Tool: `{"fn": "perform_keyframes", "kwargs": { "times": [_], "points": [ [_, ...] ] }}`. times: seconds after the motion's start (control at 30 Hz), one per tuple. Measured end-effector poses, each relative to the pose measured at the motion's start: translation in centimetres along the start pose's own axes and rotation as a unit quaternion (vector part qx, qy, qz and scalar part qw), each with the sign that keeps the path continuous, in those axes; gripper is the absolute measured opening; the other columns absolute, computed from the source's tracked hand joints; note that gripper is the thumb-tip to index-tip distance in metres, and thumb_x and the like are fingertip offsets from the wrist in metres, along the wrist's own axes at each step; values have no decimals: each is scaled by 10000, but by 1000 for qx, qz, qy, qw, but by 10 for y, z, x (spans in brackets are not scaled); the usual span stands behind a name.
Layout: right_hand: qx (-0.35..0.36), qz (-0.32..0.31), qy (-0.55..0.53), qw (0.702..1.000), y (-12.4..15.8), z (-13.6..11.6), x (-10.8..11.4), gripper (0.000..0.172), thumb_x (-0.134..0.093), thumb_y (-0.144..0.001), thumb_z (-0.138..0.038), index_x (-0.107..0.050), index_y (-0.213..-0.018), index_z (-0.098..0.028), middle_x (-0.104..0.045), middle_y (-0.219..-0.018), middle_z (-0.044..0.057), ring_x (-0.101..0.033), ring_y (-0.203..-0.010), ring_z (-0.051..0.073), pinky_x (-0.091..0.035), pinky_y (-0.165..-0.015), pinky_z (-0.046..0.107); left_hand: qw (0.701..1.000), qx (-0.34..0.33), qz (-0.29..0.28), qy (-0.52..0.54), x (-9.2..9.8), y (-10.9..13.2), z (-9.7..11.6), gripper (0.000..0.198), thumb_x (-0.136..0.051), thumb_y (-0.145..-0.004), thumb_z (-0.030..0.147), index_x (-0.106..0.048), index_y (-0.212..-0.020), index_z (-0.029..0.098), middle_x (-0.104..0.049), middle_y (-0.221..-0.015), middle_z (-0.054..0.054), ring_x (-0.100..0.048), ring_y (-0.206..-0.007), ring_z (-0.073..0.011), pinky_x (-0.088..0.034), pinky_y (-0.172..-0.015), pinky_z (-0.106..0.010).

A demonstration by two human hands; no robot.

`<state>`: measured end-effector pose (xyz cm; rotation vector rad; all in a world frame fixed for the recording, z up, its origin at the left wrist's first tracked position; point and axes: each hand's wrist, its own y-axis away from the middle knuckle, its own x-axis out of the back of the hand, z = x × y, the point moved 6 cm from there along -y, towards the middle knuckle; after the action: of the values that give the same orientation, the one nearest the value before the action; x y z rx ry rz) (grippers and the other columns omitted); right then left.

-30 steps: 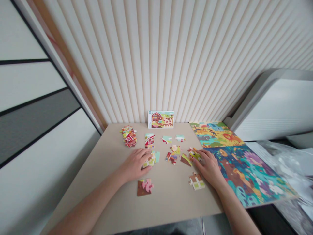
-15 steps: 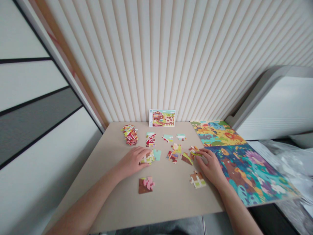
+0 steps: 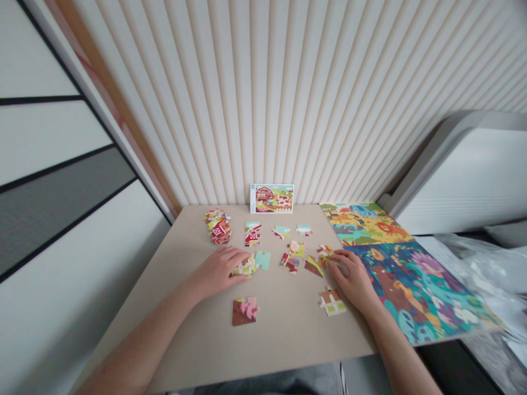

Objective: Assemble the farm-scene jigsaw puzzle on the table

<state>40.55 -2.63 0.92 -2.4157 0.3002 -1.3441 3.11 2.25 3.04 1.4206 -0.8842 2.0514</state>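
Our left hand [image 3: 218,269] lies palm down on a beige table [image 3: 284,340], fingers spread loosely over a small joined cluster of puzzle pieces [image 3: 246,267], pressing rather than gripping. A teal piece [image 3: 262,259] sits just right of the cluster.

Our right hand [image 3: 354,280] has its fingers drawn narrow at a yellow-green piece [image 3: 327,256]. We cannot tell whether they pinch it or only touch it. This hand lies just beside the left edge of a large finished jungle puzzle [image 3: 403,274], which covers the table's right side.

Between the hands lie scattered pieces. Nearer us are a pig piece [image 3: 244,311] and a fence piece [image 3: 331,303].

A stack of loose pieces [image 3: 217,226] and a picture card [image 3: 272,198] stand at the far edge. The near strip and the left side are bare tabletop.
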Motion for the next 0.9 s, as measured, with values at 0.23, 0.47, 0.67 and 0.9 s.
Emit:
{"fn": "perform_keyframes", "kwargs": {
  "times": [0.23,0.47,0.67,0.9],
  "points": [
    [-4,-10,0,1000,0,1,-1,289,-537,-949,-413,-738,-1079,-248,-626,-1212,102,-601,-1114,269,-470,-995,438,999,-19,-26,-1,6,4,3,480,-718,-875,371,-567,-1314,247,-664,-1251,-65,-590,-1172,-241,-404,-1060,-396],
    [19,-22,-2,1000,-1,-11,-3,290,-509,-970,-401,-733,-1066,-244,-638,-1199,109,-604,-1120,277,-481,-982,445,999,-28,-27,7,11,5,6,468,-688,-882,369,-570,-1322,263,-668,-1249,-61,-606,-1156,-242,-410,-1052,-397],
    [95,-69,25,993,-25,-43,-11,253,-527,-972,-365,-739,-1067,-263,-653,-1189,97,-604,-1132,270,-467,-1003,444,999,-30,-29,11,10,5,6,464,-695,-868,360,-582,-1307,257,-669,-1234,-66,-604,-1137,-242,-426,-1030,-389],
    [156,-127,85,976,-91,-84,-48,253,-546,-968,-313,-738,-1109,-225,-681,-1203,105,-598,-1148,258,-446,-1010,411,999,-29,-34,5,10,6,1,492,-693,-868,376,-566,-1330,264,-661,-1244,-69,-605,-1137,-249,-422,-1037,-393]
  ]
}}
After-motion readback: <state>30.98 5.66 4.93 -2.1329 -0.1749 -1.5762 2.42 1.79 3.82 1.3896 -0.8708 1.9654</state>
